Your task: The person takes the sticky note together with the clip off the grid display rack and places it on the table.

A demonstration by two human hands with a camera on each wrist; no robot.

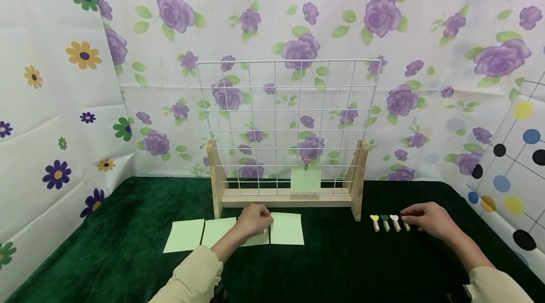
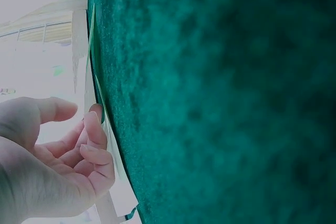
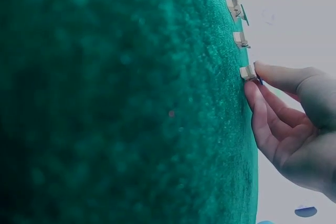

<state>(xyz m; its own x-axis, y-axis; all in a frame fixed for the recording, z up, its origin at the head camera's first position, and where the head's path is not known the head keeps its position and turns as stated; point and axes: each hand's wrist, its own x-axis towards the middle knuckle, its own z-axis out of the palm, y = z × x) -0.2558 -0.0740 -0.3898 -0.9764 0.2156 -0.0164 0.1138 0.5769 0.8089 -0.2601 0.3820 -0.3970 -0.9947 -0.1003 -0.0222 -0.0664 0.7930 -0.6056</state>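
My right hand [image 1: 430, 219] pinches the rightmost small wooden clothespin [image 3: 248, 73] between thumb and index finger; a bit of dark blue shows at its top. Left of it lie three more clothespins, topped with a yellow heart [image 1: 374, 217], a green heart [image 1: 384, 217] and a white heart [image 1: 394, 218]. Over a row of pale green paper sheets [image 1: 286, 229] is my left hand [image 1: 254, 220], partly hiding one sheet, its fingertips at the left edge of the rightmost one. In the left wrist view its fingers bend loosely, thumb apart from them.
Behind the sheets stands a white wire grid [image 1: 275, 110] on a wooden base [image 1: 285, 200]. A pale green sheet [image 1: 305, 180] hangs low on it from a clothespin with a reddish heart [image 1: 306, 163]. Dark green cloth [image 1: 332, 265] covers the table; a flowered curtain hangs behind.
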